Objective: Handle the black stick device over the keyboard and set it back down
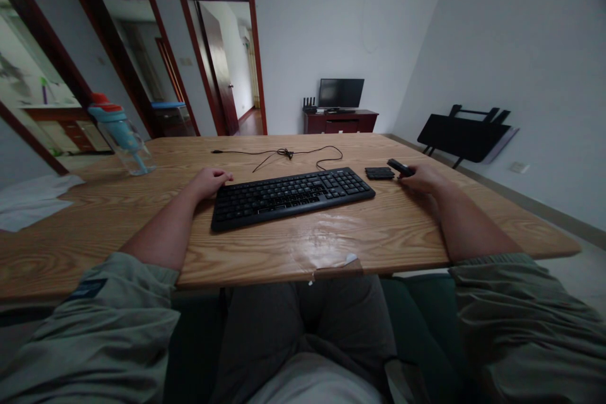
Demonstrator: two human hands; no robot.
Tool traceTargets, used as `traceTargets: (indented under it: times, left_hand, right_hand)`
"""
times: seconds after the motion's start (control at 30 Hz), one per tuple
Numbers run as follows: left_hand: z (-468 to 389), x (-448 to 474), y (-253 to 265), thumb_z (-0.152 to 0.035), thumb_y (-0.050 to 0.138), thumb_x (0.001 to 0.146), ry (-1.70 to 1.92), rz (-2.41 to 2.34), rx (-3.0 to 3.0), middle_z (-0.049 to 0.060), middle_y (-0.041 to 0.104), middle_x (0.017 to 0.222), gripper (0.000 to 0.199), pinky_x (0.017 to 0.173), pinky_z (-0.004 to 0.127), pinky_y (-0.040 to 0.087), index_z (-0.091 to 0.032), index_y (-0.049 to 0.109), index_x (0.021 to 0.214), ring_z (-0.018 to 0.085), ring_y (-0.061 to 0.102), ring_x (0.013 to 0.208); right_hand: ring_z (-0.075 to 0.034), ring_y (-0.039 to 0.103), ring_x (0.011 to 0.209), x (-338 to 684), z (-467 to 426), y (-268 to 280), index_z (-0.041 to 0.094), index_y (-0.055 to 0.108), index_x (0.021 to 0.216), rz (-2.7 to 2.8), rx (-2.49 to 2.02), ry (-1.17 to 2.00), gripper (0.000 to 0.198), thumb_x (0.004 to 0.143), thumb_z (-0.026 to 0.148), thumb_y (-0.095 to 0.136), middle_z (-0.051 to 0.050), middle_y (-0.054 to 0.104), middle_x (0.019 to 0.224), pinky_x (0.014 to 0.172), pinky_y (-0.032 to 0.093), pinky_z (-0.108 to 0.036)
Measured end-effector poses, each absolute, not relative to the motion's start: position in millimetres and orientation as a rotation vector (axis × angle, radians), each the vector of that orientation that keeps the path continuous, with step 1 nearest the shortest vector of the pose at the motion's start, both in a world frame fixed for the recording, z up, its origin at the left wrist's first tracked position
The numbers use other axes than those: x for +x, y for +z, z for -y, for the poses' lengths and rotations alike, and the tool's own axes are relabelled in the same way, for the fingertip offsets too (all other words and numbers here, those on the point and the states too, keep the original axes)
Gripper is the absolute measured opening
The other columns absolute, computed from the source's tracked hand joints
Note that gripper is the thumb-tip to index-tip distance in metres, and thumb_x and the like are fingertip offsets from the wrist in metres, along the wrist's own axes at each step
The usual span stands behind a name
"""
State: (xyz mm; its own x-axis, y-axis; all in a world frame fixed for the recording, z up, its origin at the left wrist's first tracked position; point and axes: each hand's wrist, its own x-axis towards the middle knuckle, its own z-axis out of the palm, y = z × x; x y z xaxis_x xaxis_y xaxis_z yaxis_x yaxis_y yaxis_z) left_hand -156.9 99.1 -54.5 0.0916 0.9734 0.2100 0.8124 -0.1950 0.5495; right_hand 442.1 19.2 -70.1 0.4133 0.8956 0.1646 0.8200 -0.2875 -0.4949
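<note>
Head view: your left hand [211, 180] rests curled, empty, at the flat black plastic keyboard [290, 195]'s left end; beyond the keyboard's right end, your right hand [423, 178]'s fingers grip a small black device [400, 167].

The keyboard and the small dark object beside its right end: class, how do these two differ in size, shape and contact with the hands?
The keyboard is long and wide; the small dark object is a little squarish slab. The keyboard shows rows of keys; the small dark object's surface is too small to read. The left hand rests at the keyboard's left end; the small dark object lies untouched. Both are black and lie flat on the wooden table.
</note>
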Motion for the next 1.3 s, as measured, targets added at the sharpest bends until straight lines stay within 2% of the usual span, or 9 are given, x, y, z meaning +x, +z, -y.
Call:
traceTargets:
  times: [0.23,0.4,0.7,0.97,1.3]
  left_hand:
    - [-103,-159,-57,-0.053,0.057,0.073,0.789,-1.757,2.086,0.004,0.066,0.070,0.043,0.064,0.030,0.044,-0.017,0.078,0.087,0.021,0.058,0.068]
    - [-101,-157,-55,-0.052,0.059,0.072,0.805,-1.763,2.081,0.004,0.067,0.071,0.040,0.065,0.030,0.045,-0.019,0.078,0.082,0.021,0.059,0.068]
    - [-101,-158,-55,-0.051,0.059,0.073,0.790,-1.761,2.075,0.005,0.067,0.071,0.041,0.065,0.030,0.045,-0.017,0.078,0.085,0.021,0.059,0.068]
    - [-97,-155,-53,-0.054,0.058,0.072,0.764,-1.791,2.047,0.004,0.065,0.069,0.045,0.058,0.030,0.041,-0.017,0.078,0.088,0.019,0.053,0.060]
    - [-100,-157,-58,-0.056,0.056,0.073,0.730,-1.796,2.018,0.001,0.058,0.060,0.051,0.054,0.029,0.038,-0.015,0.076,0.096,0.017,0.048,0.055]
  right_hand:
    - [-0.018,0.051,0.053,447,-19,-72,0.021,0.070,0.075,1.324,-2.111,0.119,0.008,0.069,0.019,0.074,-0.001,0.057,0.055,0.050,0.034,-0.029]
    - [-0.019,0.051,0.055,453,-19,-71,0.021,0.066,0.068,1.181,-2.087,-0.027,0.009,0.068,0.021,0.075,-0.002,0.053,0.055,0.051,0.036,-0.030]
    - [-0.016,0.049,0.039,451,-24,-80,0.019,0.064,0.059,1.062,-2.060,0.352,0.014,0.059,0.014,0.077,-0.002,0.054,0.047,0.035,0.031,-0.025]
    - [-0.019,0.056,0.044,446,-29,-78,0.018,0.070,0.072,1.171,-2.185,0.246,0.012,0.063,0.023,0.076,-0.005,0.061,0.052,0.040,0.037,-0.028]
    - [-0.021,0.063,0.054,439,-31,-77,0.012,0.074,0.093,1.217,-2.247,0.317,0.031,0.069,0.031,0.072,-0.008,0.067,0.064,0.048,0.043,-0.029]
